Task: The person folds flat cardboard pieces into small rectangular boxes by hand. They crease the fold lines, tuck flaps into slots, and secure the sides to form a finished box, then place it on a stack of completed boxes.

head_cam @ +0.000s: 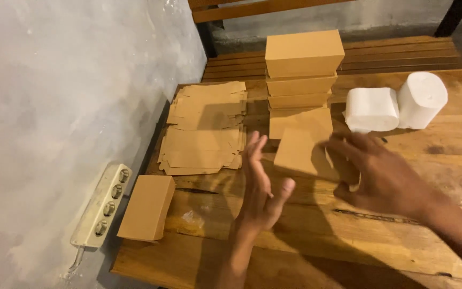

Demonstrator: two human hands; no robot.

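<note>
Reaching: both hands close on a folded brown box (300, 152) lying on the wooden table (348, 235).
Left hand (258, 187): fingers spread, empty, just left of box.
Right hand (380, 174): fingers spread, at its right edge; contact unclear.
Step judged: closing box between palms.
Nearby: box stack (301, 69), flat blanks (204, 128).

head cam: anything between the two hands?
Yes. In the head view a folded brown cardboard box sits on the wooden table between the left hand and right hand; neither hand clearly grips it.
</note>
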